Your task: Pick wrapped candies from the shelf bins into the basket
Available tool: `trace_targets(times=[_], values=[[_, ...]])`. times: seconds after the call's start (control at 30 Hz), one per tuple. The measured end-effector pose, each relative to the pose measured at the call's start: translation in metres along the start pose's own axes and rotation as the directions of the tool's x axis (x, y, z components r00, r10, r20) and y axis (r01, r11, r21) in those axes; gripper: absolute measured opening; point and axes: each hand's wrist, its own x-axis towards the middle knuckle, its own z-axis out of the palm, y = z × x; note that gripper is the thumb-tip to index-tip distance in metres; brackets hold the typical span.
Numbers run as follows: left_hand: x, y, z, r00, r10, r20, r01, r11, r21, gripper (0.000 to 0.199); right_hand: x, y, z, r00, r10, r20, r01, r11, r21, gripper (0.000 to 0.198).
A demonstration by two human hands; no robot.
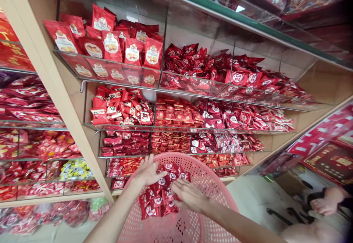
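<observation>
A pink perforated plastic basket (217,184) stands in front of me at the foot of the shelves. In it lies a small heap of red snack packets (157,200) with white round labels and dark red characters. My left hand (149,171) is over the heap's far left side near the rim, fingers spread and thumb stretched to the right, holding nothing. On the heap's right side is my right hand (190,195), its fingers bent together against the packets. Its thumb is blurred and partly hidden.
Glass-fronted shelves (193,125) ahead hold red packets in divided compartments. A wooden post (63,96) separates them from another packed shelf at left. Filled plastic bags (71,213) lie below. At lower right a person's hand (325,204) is visible beside boxes.
</observation>
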Motion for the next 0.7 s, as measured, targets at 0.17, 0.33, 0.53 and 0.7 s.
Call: trace_targets(times=[0.17,0.33,0.53,0.7], values=[[0.000,0.000,0.000,1.000,0.000,0.002,0.000,1.000,-0.011,0.069,0.001,-0.001,0.002,0.999,0.026,-0.023,-0.026,0.999,-0.025,0.015],[0.002,-0.002,0.002,1.000,-0.006,0.017,0.007,1.000,-0.025,0.071,0.002,-0.003,0.006,0.999,0.024,-0.036,-0.027,0.995,-0.095,0.018],[0.003,-0.004,0.004,1.000,0.000,0.015,0.001,0.999,-0.034,0.072,0.003,-0.002,0.016,0.992,0.045,-0.116,-0.061,0.989,-0.132,0.015],[0.002,-0.004,0.003,1.000,0.001,0.016,0.000,1.000,-0.025,0.071,0.004,-0.003,0.007,0.982,0.010,-0.188,-0.048,0.978,-0.202,0.017]])
